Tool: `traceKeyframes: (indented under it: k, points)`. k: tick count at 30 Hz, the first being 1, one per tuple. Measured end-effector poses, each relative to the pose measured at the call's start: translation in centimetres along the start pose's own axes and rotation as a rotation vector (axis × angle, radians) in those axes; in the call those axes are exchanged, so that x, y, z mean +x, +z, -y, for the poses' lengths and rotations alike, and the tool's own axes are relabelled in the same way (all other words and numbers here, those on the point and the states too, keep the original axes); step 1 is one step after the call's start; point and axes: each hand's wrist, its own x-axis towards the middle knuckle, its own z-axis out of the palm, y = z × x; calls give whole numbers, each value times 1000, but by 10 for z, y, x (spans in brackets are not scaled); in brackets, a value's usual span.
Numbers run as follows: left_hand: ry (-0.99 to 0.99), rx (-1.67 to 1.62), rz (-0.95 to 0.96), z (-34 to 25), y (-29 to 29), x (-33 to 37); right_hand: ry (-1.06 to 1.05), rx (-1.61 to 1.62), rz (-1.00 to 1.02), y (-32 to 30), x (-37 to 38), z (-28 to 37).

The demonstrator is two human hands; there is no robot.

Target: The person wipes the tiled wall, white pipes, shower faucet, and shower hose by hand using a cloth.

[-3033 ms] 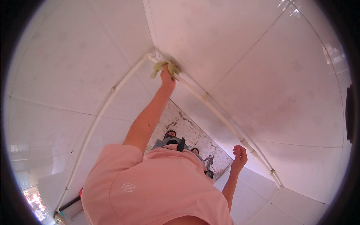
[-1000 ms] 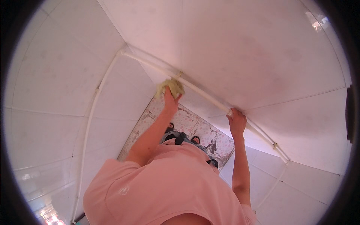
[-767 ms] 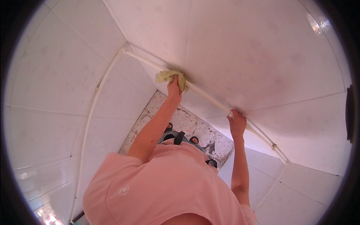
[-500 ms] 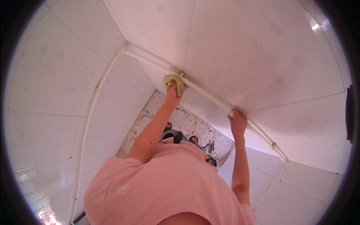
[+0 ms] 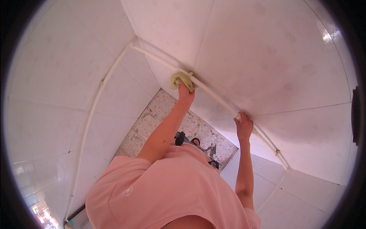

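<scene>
Bunched in my left hand (image 5: pixel 186 92) is a yellow-green cloth (image 5: pixel 177 79), pressed close to the wall just below a white pipe (image 5: pixel 213 95). The hand is closed on the cloth, and the cloth hides some of its fingertips. A small clip (image 5: pixel 191 73) holds the pipe right beside the cloth. Farther right, my right hand (image 5: pixel 244 127) curls round the same pipe at a thicker white fitting, with its fingers over the top.
White tiled walls (image 5: pixel 282 76) rise on several sides. The pipe bends at a corner elbow (image 5: pixel 131 44) and continues along the left wall (image 5: pixel 49 87). Below lies a pink-speckled tile floor (image 5: pixel 131 143) with dark worn patches; my sandalled foot (image 5: pixel 196 141) stands there.
My left hand and the cloth have shifted slightly to the right. The right hand stays on the pipe fitting. The whole view has turned a little.
</scene>
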Motion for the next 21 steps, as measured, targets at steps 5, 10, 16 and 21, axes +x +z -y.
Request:
traceKeyframes:
  k: [5,10,16,21]
  points:
    - [15,604,98,-16,8,-10,39,42,21,4,-1,-2]
    - [-44,657,155,-33,6,-11,-1,40,-14,4,1,-4]
    - [-100,286,236,-17,-18,2,-20,16,-22,3,1,-3]
    - [-169,158,225,-14,-27,18,0,-18,3,0,5,3]
